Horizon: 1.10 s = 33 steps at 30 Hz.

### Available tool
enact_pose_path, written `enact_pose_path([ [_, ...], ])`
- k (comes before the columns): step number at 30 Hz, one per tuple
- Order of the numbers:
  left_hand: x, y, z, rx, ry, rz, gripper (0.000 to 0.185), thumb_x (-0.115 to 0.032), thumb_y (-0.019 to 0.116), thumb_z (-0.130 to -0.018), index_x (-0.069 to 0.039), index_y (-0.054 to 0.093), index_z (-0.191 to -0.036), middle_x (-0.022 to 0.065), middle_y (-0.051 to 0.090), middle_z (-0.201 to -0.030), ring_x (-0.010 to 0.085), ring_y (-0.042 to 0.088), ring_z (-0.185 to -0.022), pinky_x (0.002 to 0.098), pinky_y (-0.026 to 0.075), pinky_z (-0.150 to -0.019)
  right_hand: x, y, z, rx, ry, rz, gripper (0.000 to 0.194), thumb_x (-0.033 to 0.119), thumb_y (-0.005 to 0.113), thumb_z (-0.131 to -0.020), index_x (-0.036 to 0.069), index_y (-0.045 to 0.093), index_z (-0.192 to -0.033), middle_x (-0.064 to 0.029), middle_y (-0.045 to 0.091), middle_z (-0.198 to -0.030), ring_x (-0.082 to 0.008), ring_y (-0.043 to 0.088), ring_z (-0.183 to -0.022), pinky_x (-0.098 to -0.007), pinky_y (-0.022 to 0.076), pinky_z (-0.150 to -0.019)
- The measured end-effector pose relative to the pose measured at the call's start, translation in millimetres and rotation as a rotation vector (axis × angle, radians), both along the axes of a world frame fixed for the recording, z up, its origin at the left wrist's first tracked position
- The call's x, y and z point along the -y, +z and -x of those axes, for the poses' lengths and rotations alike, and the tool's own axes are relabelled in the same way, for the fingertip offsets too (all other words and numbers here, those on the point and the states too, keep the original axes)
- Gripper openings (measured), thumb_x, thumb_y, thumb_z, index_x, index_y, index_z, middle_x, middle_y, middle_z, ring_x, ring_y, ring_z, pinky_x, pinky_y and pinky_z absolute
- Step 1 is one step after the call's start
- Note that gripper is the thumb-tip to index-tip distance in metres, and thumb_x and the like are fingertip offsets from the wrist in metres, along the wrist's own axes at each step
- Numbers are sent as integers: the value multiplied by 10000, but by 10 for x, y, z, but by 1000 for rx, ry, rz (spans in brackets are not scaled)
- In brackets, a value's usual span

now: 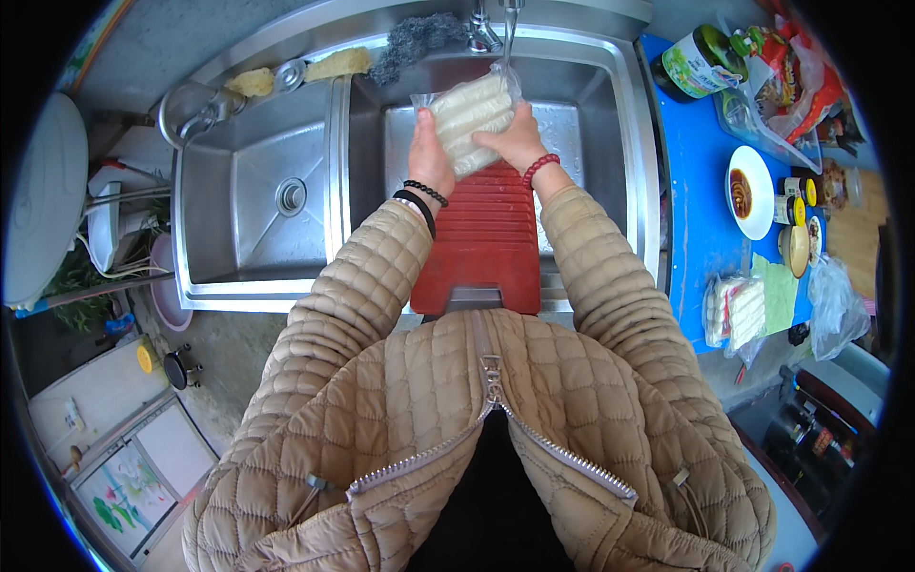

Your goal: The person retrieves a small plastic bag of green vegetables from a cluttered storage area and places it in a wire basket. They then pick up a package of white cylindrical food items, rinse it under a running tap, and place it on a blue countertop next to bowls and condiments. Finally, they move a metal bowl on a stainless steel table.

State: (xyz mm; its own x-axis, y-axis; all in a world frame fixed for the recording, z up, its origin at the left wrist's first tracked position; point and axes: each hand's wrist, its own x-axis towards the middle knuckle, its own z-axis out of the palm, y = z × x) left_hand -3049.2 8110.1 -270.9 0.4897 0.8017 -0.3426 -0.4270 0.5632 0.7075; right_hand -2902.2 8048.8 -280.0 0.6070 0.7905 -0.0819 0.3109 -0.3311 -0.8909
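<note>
Between both hands, a clear plastic pack of pale, roll-shaped pieces [472, 118] is held tilted over the right basin of a steel sink. My left hand [431, 154] grips its left edge, thumb up along the side. With the thumb across its face, my right hand [516, 143] holds the lower right side. Water runs from the faucet [512, 6] onto the pack's upper right corner. Below the hands, a red ribbed washboard [482, 243] leans in the basin, its legs toward me. What the pieces are is not plain.
Left of the washboard lies a second basin [250, 207] with a drain. A dark mesh scrubber [414, 44] and yellow sponge [338, 63] sit on the back ledge. On the blue table [686, 193] at right are a bottle [700, 63], a sauce bowl [754, 214] and a similar pack [735, 312].
</note>
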Motion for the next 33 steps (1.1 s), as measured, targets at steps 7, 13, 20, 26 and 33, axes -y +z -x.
enact_pose_path([
  [7,7,102,10,-15,-6,-88,565,-479,393,-996,-22,430,-1326,128,526,-1264,225,532,-1120,359,420,-972,-10,-262,-43,-106,54,-120,808,81,821,-618,-56,360,-1268,-164,546,-1171,-246,560,-1079,-349,487,-918],
  [13,45,157,21,-59,17,-9,564,-470,411,-993,-24,424,-1338,125,519,-1276,220,525,-1127,354,419,-969,-7,-132,-18,-237,23,-72,868,102,836,-624,-69,307,-1291,-179,519,-1191,-261,541,-1107,-351,475,-937],
  [20,17,154,10,-67,-4,-48,556,-458,407,-997,-29,412,-1351,123,515,-1285,223,515,-1148,355,412,-982,12,-15,45,-79,-21,23,833,133,832,-633,-67,342,-1277,-196,519,-1199,-270,537,-1118,-354,464,-947],
  [26,-2,144,20,-37,5,-27,563,-470,409,-995,-27,421,-1341,122,517,-1283,223,512,-1152,353,404,-991,-11,-7,39,-75,8,-67,872,179,856,-595,-68,366,-1273,-201,533,-1192,-281,549,-1105,-354,458,-955],
  [33,-57,50,27,-19,-21,-23,582,-494,403,-990,-24,424,-1333,127,516,-1283,226,508,-1154,371,400,-1000,14,-24,22,-79,39,-90,815,119,812,-649,-44,355,-1304,-181,541,-1186,-265,544,-1111,-348,453,-958],
])
